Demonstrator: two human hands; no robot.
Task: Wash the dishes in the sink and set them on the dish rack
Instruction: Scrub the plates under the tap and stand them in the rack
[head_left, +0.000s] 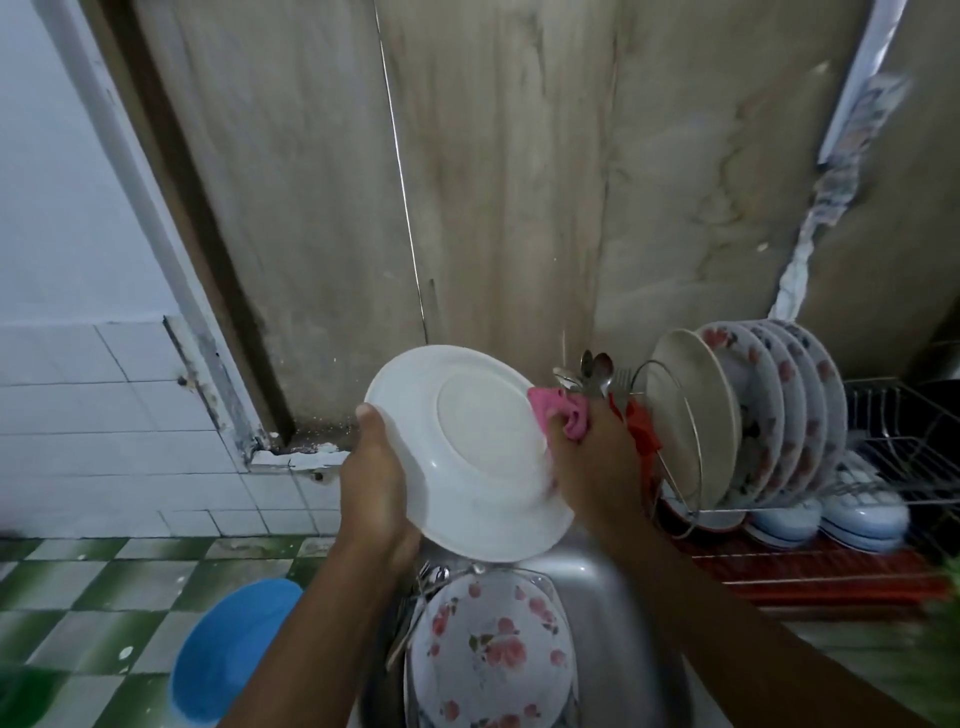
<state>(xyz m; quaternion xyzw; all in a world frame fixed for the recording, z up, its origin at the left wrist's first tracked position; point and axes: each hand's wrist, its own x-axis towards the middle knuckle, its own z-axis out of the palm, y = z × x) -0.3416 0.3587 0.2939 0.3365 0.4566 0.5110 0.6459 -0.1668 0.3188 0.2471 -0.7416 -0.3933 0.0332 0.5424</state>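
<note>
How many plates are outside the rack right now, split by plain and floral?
Plain white plate, gripped by left hand, pink cloth in right hand against it: 1
Floral plate, top one in the sink; any beneath unclear: 1
Total: 2

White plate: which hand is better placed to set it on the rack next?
Probably left: the left hand grips the white plate by its rim; the right hand is full, holding the pink cloth.

Both forearms (311, 623) are bare and slender above the sink (613, 623). The left grip (371, 467), left of the sink's middle, shows its thumbnail; the right grip (592, 467), right of it, is motion-blurred.
</note>
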